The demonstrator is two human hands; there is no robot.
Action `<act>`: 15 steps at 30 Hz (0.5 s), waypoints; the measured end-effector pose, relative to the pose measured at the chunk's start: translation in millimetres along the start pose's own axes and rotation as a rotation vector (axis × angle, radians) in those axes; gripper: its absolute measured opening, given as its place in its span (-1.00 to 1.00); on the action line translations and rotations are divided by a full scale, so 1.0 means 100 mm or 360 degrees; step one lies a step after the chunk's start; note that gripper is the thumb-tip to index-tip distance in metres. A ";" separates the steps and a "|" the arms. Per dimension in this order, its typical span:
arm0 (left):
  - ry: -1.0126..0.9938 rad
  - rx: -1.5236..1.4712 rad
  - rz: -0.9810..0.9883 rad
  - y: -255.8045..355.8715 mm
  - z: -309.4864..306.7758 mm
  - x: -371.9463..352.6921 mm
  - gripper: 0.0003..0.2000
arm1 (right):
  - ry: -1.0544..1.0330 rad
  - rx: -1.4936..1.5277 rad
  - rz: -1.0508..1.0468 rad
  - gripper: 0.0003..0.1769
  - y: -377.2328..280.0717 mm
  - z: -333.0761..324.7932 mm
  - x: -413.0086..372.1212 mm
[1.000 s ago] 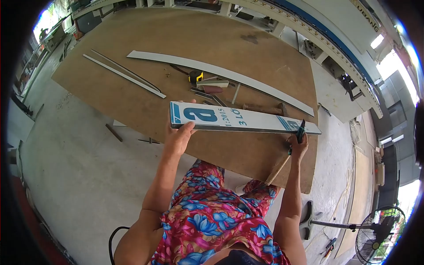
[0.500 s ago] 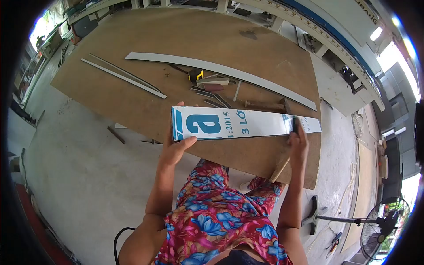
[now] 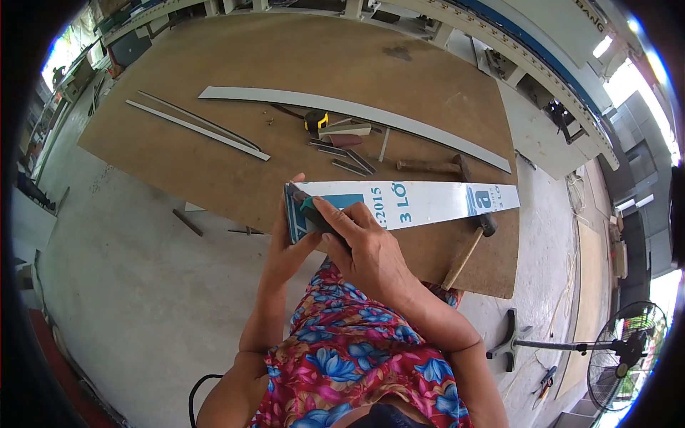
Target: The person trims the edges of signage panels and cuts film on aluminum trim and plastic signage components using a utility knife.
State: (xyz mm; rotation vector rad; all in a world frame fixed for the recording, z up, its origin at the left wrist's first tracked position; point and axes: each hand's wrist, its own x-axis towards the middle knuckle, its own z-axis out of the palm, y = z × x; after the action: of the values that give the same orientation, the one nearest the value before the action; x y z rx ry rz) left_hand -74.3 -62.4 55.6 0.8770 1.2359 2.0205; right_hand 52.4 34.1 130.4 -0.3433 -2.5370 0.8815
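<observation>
A long white sign strip (image 3: 421,200) with teal lettering lies flat across the near edge of a brown board (image 3: 300,78). My left hand (image 3: 287,246) grips the strip's left end, thumb on top. My right hand (image 3: 360,239) reaches across to that same end and holds a small tool with a teal and black handle (image 3: 308,207), its tip touching the strip's top left corner. A hammer (image 3: 472,242) lies under the strip's right part, its wooden handle pointing toward me.
On the board lie a long curved grey strip (image 3: 357,114), thin metal strips (image 3: 193,127), a yellow tape measure (image 3: 315,120), small offcuts (image 3: 346,139) and a second hammer (image 3: 435,167). The board rests on a concrete floor. A standing fan (image 3: 621,353) is at right.
The strip was lowered from tilted up on its edge to flat on the board. My right hand moved with the tool from the strip's right end to its left end, uncovering the hammer.
</observation>
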 end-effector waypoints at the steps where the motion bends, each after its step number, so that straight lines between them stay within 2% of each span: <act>1: 0.0007 0.0002 -0.0013 -0.01 0.00 0.00 -0.20 | 0.0002 -0.0005 0.0016 -0.46 0.00 0.01 0.00; 9: 0.0004 -0.0018 -0.0027 0.01 0.02 -0.03 -0.20 | -0.0104 -0.0014 0.0164 -0.48 -0.03 -0.06 0.02; 15: -0.0026 -0.0008 -0.0022 -0.03 -0.03 -0.04 -0.18 | -0.0038 -0.0043 0.0160 -0.49 0.01 -0.04 -0.01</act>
State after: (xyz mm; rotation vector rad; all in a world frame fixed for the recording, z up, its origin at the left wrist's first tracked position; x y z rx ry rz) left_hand -74.0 -65.6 51.4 0.8788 1.2244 2.0010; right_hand 54.8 36.4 132.1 -0.4749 -2.5746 0.8935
